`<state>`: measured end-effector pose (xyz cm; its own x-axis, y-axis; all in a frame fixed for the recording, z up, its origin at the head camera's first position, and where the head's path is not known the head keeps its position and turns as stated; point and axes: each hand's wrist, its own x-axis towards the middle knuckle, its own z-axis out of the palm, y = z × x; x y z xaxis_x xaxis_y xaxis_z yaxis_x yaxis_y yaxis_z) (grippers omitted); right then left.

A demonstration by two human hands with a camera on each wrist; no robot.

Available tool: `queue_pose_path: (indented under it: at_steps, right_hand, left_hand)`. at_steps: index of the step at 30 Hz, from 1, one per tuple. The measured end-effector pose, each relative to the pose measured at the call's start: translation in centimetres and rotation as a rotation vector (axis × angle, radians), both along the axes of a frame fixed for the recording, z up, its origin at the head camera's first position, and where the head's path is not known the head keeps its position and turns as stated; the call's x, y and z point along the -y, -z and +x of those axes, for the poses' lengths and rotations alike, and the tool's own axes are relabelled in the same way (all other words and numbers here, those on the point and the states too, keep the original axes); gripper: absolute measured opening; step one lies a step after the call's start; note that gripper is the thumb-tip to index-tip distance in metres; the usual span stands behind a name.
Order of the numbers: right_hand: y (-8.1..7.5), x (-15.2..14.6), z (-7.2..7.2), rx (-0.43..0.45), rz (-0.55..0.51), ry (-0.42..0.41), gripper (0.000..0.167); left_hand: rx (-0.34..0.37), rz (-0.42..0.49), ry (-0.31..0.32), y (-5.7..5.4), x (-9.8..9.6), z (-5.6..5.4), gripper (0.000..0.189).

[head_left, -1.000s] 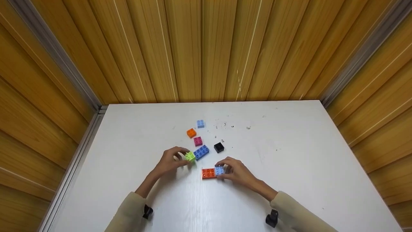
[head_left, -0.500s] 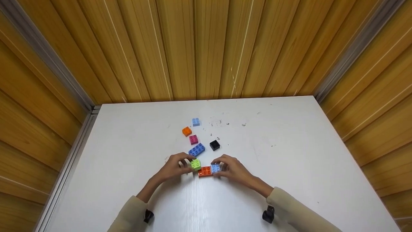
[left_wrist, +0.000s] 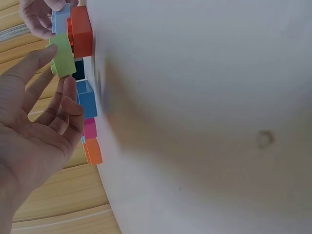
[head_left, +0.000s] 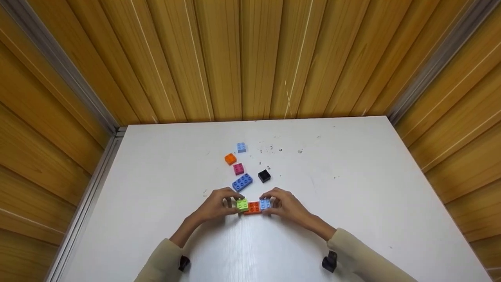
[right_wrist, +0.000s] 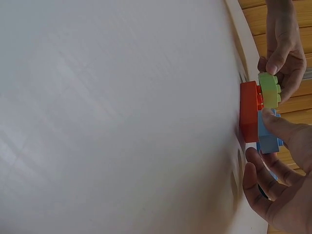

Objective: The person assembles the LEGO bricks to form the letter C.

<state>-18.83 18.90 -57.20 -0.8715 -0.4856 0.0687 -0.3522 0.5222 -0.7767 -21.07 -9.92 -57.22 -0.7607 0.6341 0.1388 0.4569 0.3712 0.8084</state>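
My left hand [head_left: 216,204] pinches a lime green toy brick [head_left: 242,205] between thumb and fingers. That brick is over the left end of a red-orange brick [head_left: 254,208], slightly tilted in the right wrist view, where studs show between the two. On the red brick's right end sits a light blue brick [head_left: 265,203]. Thumb and fingers of my right hand [head_left: 289,205] grip this light blue brick from the right. In the left wrist view the green brick [left_wrist: 62,56] is held by the fingertips, beside the red brick [left_wrist: 82,31].
Beyond the hands lie a blue brick [head_left: 242,182], a black brick [head_left: 264,176], a magenta brick [head_left: 238,169], an orange brick [head_left: 230,158] and another light blue brick [head_left: 241,147]. All are on the white table [head_left: 332,203], which wood-look panels [head_left: 258,58] enclose.
My left hand has carried the green brick from beside the blue brick, rightward and nearer, onto the red brick's left end. My right hand has kept its grip on the light blue brick.
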Motion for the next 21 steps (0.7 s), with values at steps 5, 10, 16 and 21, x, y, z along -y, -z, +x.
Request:
queue_pose_path:
  at_steps: [5,10,16,21]
  right_hand:
    - [0.11,-0.07,-0.07,-0.001,-0.003,-0.003,0.041]
    - [0.31,-0.11,-0.07,-0.001,-0.004,-0.003,0.041]
    - [0.23,-0.04,-0.12,0.003,-0.014,-0.004,0.041]
    - [0.29,0.03,-0.14,0.001,-0.004,0.003,0.04]
  left_hand:
    - [0.013,-0.012,-0.001,-0.11,-0.23,0.07,0.034]
    - [0.021,-0.047,-0.009,-0.21,-0.68,0.25,0.035]
    - [0.028,-0.08,-0.014,-0.56,-0.82,0.38,0.035]
    - [0.021,-0.09,-0.03,-0.27,-0.57,0.38,0.034]
